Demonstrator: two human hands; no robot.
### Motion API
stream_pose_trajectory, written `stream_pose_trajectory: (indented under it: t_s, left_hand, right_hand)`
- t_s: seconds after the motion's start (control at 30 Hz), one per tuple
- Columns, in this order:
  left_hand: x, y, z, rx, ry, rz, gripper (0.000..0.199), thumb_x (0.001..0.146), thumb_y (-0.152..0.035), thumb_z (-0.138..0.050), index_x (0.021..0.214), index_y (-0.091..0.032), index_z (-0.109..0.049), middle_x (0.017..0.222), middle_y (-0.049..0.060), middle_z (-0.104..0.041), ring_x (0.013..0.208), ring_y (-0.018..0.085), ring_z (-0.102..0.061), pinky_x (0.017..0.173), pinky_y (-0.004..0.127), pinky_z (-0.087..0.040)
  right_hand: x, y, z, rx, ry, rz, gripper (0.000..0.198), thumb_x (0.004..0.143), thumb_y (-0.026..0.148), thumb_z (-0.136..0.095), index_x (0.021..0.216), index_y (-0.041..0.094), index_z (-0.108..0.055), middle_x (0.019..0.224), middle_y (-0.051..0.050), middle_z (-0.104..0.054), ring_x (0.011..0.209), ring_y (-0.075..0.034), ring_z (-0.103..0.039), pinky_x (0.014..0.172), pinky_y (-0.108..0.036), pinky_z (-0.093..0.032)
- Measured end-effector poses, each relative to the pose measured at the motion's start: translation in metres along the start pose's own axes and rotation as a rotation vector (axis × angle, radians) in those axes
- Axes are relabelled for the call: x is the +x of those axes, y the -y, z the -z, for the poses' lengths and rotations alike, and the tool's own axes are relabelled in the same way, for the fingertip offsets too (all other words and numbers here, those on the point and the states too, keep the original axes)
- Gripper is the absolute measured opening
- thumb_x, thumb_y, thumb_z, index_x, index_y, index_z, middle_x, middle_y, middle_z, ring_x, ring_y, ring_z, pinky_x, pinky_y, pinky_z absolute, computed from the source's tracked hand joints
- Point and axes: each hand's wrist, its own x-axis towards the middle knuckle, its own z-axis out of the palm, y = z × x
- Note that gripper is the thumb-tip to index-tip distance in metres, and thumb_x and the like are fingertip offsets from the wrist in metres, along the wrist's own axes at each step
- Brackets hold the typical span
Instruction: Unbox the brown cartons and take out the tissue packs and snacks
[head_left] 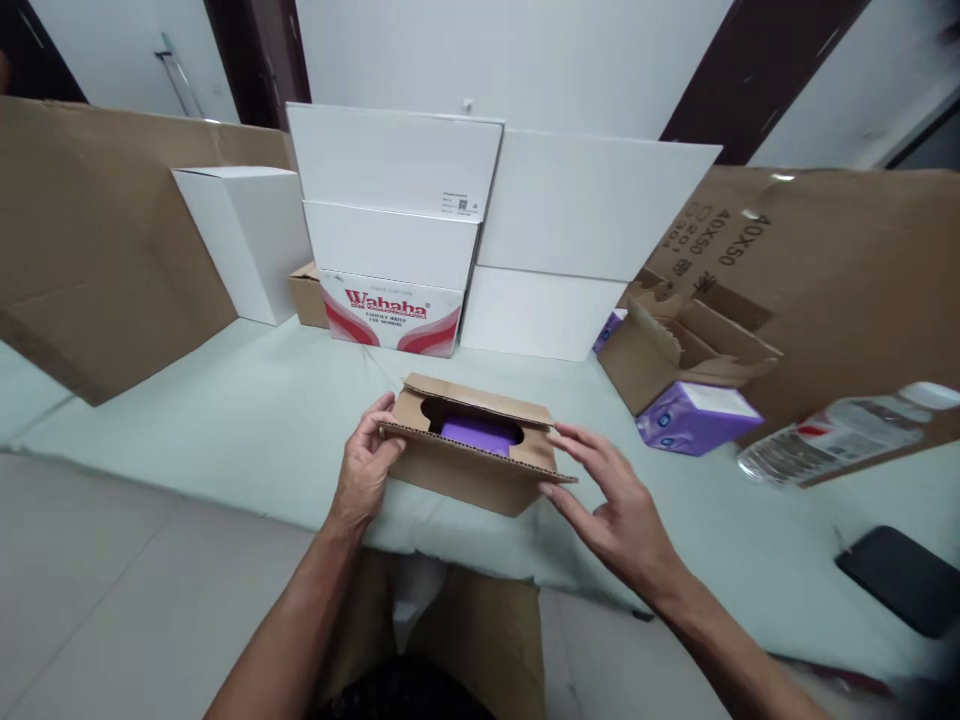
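A small brown cardboard box [457, 487] sits near the table's front edge, its long top flaps raised. Through the cut-out in its top a purple item [480, 432] shows inside; most of it is hidden. My left hand [365, 462] is closed on the box's left end, thumb on the front flap and fingers behind. At the right end, my right hand [611, 500] has its thumb against the front flap and its fingertips at the rear corner, pinching loosely across the box.
Behind stand a Wahaha carton [390, 315], white panels [555, 200] and a white box [262, 240]. On the right are an opened cardboard box [652, 345], a purple pack [694, 420], a water bottle [832, 440] and a black phone-like object [904, 578]. Large cardboard sheets [97, 240] flank the table.
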Motion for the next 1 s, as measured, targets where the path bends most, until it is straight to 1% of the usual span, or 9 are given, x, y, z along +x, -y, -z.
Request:
stream_pose_trajectory:
  t_s: [0.13,0.27,0.33,0.47,0.57,0.7,0.83,0.9,1.0]
  left_hand:
    - [-0.001,-0.005,0.008,-0.093,0.054,0.062,0.017,0.066,-0.029,-0.074,0.076,-0.022,-0.062,0.161,0.009,-0.052,0.152,0.039,-0.04,0.113,0.045,-0.04]
    - [0.001,-0.013,0.014,-0.268,0.13,0.106,0.022,0.069,-0.039,-0.062,0.076,-0.021,-0.072,0.156,0.009,-0.058,0.151,0.042,-0.04,0.114,0.051,-0.039]
    - [0.001,-0.014,0.013,-0.214,0.119,0.108,0.023,0.072,-0.04,-0.06,0.074,-0.02,-0.073,0.157,0.008,-0.057,0.152,0.042,-0.038,0.117,0.052,-0.035]
    - [-0.001,-0.006,0.01,-0.043,0.128,0.09,0.02,0.063,-0.028,-0.062,0.079,-0.021,-0.072,0.163,0.005,-0.049,0.151,0.044,-0.039,0.116,0.053,-0.037]
    - [-0.002,0.001,0.01,0.043,0.116,0.063,0.028,0.064,-0.026,-0.057,0.085,-0.022,-0.074,0.164,0.004,-0.047,0.152,0.043,-0.038,0.118,0.056,-0.035]
    - [-0.005,-0.006,0.012,0.216,0.132,-0.041,0.033,0.068,-0.023,-0.055,0.09,-0.023,-0.081,0.167,0.002,-0.042,0.156,0.04,-0.031,0.124,0.055,-0.029]
    - [-0.008,-0.019,0.014,0.389,0.158,-0.162,0.039,0.073,-0.017,-0.056,0.097,-0.027,-0.085,0.168,-0.001,-0.041,0.158,0.036,-0.027,0.129,0.054,-0.024]
    - [-0.008,-0.022,0.016,0.455,0.193,-0.207,0.042,0.076,-0.014,-0.055,0.101,-0.028,-0.086,0.166,0.0,-0.044,0.159,0.035,-0.026,0.13,0.056,-0.022]
    - [-0.006,-0.023,0.018,0.54,0.27,-0.319,0.046,0.079,-0.01,-0.053,0.104,-0.03,-0.086,0.165,0.0,-0.046,0.159,0.035,-0.026,0.129,0.061,-0.021]
  right_hand:
    - [-0.003,0.016,-0.006,-0.119,-0.123,0.285,0.028,0.097,0.01,-0.06,0.116,0.028,-0.068,0.119,-0.01,-0.073,0.107,-0.024,-0.07,0.087,-0.04,-0.053]
    - [-0.007,0.019,-0.006,-0.141,-0.083,0.362,0.04,0.095,0.004,-0.056,0.122,0.031,-0.068,0.101,-0.005,-0.075,0.094,-0.021,-0.07,0.08,-0.036,-0.05]
    - [-0.008,0.019,-0.004,-0.114,-0.031,0.365,0.039,0.096,0.008,-0.056,0.126,0.031,-0.069,0.099,-0.005,-0.075,0.093,-0.021,-0.069,0.08,-0.037,-0.049]
    - [-0.003,0.018,0.003,-0.036,0.065,0.34,0.027,0.101,0.032,-0.056,0.12,0.025,-0.073,0.106,-0.009,-0.075,0.097,-0.025,-0.068,0.084,-0.041,-0.048]
    - [0.014,0.024,0.01,-0.04,0.166,0.289,0.032,0.105,0.036,-0.047,0.106,0.024,-0.076,0.111,-0.009,-0.077,0.107,-0.028,-0.068,0.088,-0.043,-0.047]
    - [0.047,0.039,0.007,-0.07,0.401,0.289,0.04,0.108,0.041,-0.04,0.113,0.022,-0.075,0.114,-0.01,-0.078,0.119,-0.03,-0.064,0.098,-0.047,-0.044]
    - [0.067,0.042,-0.005,-0.229,0.585,0.313,0.053,0.109,0.05,-0.036,0.092,0.019,-0.076,0.091,-0.011,-0.076,0.096,-0.027,-0.065,0.096,-0.048,-0.041]
    - [0.068,0.04,-0.004,-0.332,0.582,0.353,0.056,0.108,0.053,-0.037,0.083,0.019,-0.073,0.082,-0.01,-0.072,0.089,-0.026,-0.062,0.096,-0.048,-0.04]
    - [0.066,0.036,0.009,-0.494,0.478,0.374,0.049,0.107,0.05,-0.042,0.085,0.019,-0.073,0.082,-0.01,-0.072,0.092,-0.028,-0.061,0.097,-0.048,-0.036]
